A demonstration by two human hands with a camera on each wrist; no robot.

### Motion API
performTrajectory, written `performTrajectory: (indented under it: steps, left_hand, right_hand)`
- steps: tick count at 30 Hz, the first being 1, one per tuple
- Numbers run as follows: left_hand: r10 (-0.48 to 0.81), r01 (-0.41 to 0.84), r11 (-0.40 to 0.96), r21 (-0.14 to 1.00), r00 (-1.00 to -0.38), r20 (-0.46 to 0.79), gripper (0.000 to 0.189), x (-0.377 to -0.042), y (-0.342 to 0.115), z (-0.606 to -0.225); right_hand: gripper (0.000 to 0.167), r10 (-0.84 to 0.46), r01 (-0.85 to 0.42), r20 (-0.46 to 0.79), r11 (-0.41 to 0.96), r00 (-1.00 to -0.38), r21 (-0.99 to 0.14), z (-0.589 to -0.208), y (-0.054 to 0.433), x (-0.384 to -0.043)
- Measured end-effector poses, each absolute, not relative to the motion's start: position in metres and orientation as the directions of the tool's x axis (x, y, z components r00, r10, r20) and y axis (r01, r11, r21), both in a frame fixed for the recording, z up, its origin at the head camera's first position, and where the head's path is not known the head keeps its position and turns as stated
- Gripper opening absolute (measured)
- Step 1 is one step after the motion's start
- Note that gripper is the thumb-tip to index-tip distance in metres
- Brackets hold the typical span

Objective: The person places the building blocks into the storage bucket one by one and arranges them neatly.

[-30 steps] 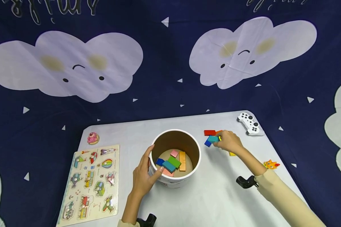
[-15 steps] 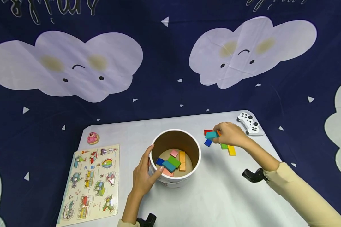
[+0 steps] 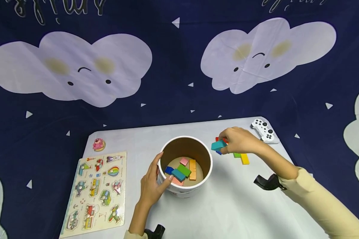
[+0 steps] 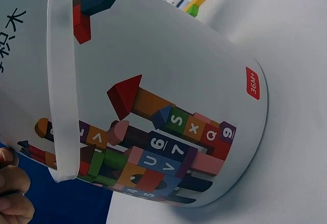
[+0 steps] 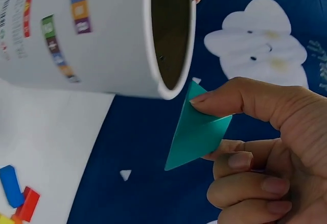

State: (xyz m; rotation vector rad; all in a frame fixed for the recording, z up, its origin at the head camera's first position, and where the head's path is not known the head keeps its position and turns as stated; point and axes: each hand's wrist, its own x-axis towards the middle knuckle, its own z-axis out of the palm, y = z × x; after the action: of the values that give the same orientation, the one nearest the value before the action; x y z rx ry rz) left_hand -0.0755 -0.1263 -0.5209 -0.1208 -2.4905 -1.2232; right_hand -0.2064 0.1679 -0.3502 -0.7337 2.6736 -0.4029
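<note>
Two hands at work: right hand (image 3: 240, 141) pinches a teal block (image 3: 218, 145) in its fingers just right of the bucket (image 3: 185, 192); left hand (image 3: 151, 184) grips the near-left rim. Best carried over the opening before release, bucket held steady on the worktop (image 3: 227, 205).

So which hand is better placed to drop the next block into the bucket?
Probably the right hand: it already pinches a teal block just beside the bucket rim. The left hand grips the bucket's near wall, steadying it.
</note>
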Motion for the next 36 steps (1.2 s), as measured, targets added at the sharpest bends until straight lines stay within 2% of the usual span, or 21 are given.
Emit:
performTrajectory:
  steps: [6, 10, 17, 24, 30, 36]
  left_hand:
    - [-0.097, 0.229, 0.616, 0.754, -0.928, 0.361, 0.08, -0.075, -0.126, -0.522]
    - [-0.097, 0.227, 0.617, 0.753, -0.928, 0.359, 0.081, -0.075, -0.127, -0.522]
    - [-0.09, 0.228, 0.626, 0.746, -0.929, 0.359, 0.08, -0.076, -0.129, -0.521]
    - [-0.096, 0.234, 0.617, 0.751, -0.925, 0.367, 0.08, -0.076, -0.127, -0.522]
    - [-0.087, 0.234, 0.619, 0.75, -0.928, 0.362, 0.08, -0.076, -0.127, -0.521]
    - [-0.084, 0.242, 0.614, 0.751, -0.926, 0.368, 0.08, -0.076, -0.126, -0.521]
  right_hand:
    - [0.01, -0.613, -0.517, -0.254, 0.779, -0.748, -0.355, -0.334, 0.152, -0.201]
    - [0.012, -0.654, -0.567, -0.272, 0.752, -0.706, -0.337, -0.328, 0.14, -0.2]
    - [0.025, -0.704, -0.633, -0.313, 0.71, -0.637, -0.308, -0.321, 0.114, -0.199]
    - [0.011, -0.731, -0.674, -0.361, 0.678, -0.579, -0.292, -0.32, 0.089, -0.201]
    - [0.018, -0.735, -0.702, -0.405, 0.663, -0.544, -0.259, -0.323, 0.072, -0.206]
    - [0.016, -0.719, -0.695, -0.463, 0.67, -0.519, -0.262, -0.334, 0.058, -0.214]
